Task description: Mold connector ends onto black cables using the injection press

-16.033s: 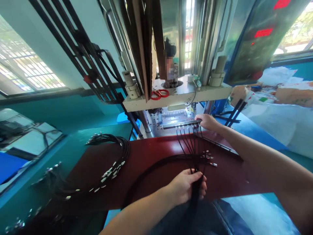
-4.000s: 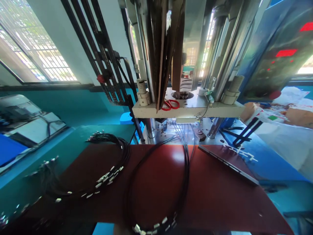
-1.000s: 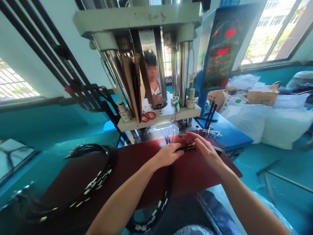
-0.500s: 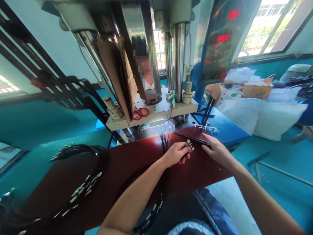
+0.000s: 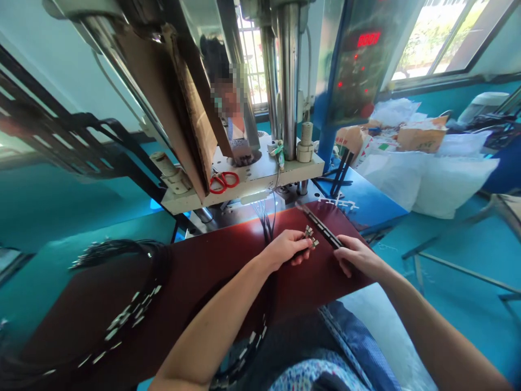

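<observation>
Here the left hand [image 5: 291,248] is closed around a small cluster of metal cable connectors [image 5: 310,237], their ends poking out past the thumb, while just across from it the right hand [image 5: 353,255] grips the near end of a dark slotted bar [image 5: 321,225] that slants away over the red-brown board [image 5: 228,247]. Beyond the left hand, thin black cables [image 5: 266,225] run out of the press [image 5: 246,190], red-handled scissors [image 5: 223,182] on its plate, and a thick cable bundle [image 5: 160,271] curves well to that hand's left!
</observation>
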`<state>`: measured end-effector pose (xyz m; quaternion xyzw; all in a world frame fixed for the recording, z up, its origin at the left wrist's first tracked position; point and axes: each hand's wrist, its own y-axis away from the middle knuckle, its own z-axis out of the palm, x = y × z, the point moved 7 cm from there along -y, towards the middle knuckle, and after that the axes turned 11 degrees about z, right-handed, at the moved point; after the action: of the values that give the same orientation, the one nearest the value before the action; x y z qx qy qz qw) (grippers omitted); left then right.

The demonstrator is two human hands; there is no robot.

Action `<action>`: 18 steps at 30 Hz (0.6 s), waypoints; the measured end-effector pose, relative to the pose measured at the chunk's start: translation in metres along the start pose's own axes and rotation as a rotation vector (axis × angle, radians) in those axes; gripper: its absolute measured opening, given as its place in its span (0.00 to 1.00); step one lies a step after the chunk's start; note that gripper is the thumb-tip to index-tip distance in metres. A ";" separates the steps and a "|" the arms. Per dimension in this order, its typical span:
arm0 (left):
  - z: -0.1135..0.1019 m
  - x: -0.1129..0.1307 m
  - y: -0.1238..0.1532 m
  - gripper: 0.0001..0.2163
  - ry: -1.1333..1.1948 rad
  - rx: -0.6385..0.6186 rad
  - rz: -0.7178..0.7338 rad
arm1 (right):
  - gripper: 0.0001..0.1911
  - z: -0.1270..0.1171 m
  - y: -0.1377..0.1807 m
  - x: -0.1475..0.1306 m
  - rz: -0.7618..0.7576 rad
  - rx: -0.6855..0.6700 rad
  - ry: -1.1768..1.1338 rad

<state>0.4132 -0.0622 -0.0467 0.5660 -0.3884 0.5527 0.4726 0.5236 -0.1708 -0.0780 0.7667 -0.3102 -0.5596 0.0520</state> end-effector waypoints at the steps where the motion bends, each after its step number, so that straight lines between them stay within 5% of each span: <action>1: 0.000 -0.003 -0.001 0.15 -0.011 0.004 -0.036 | 0.10 0.005 0.006 0.000 -0.032 -0.027 -0.163; 5: 0.003 -0.012 -0.005 0.12 -0.075 0.004 -0.118 | 0.16 0.020 0.019 -0.004 -0.112 0.051 -0.480; 9: 0.014 -0.011 -0.004 0.10 -0.151 -0.045 -0.055 | 0.18 0.031 0.015 -0.010 -0.168 0.091 -0.708; 14: 0.017 -0.001 -0.001 0.08 -0.562 0.127 0.131 | 0.17 0.034 0.009 -0.004 -0.158 0.160 -0.713; 18: 0.023 -0.004 0.000 0.08 -0.633 0.158 0.125 | 0.15 0.033 0.010 -0.004 -0.173 0.163 -0.677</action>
<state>0.4185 -0.0852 -0.0495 0.7196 -0.5059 0.4057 0.2485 0.4891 -0.1680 -0.0826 0.5629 -0.2875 -0.7576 -0.1628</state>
